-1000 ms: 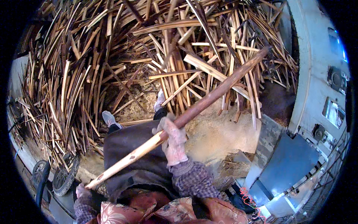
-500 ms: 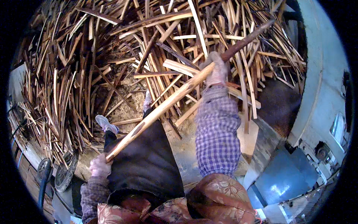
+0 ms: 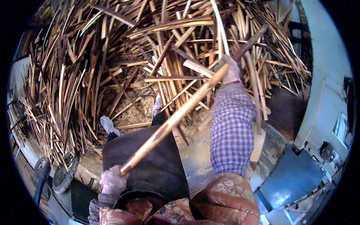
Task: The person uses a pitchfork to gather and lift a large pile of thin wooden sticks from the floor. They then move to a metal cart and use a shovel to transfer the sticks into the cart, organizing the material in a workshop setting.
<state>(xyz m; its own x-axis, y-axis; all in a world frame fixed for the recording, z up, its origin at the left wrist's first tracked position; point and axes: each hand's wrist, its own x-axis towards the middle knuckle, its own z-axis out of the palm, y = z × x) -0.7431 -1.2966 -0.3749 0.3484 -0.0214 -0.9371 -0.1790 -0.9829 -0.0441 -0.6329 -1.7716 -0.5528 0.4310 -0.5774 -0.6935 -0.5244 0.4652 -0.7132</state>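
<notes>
Diagonally, wooden pole (image 3: 180, 114) runs through both hands' fingers (image 3: 112, 180).

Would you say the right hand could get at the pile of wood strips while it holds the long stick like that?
Probably yes. The right hand, arm stretched out, already grips the long stick right over the pile of wood strips, with nothing between them. The left hand holds the stick's near end.

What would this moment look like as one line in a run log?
left hand: grips near end of wooden pole | right hand: grips pole farther up, arm stretched out | far end: over pile of wood strips | stance: standing on sawdust
</notes>
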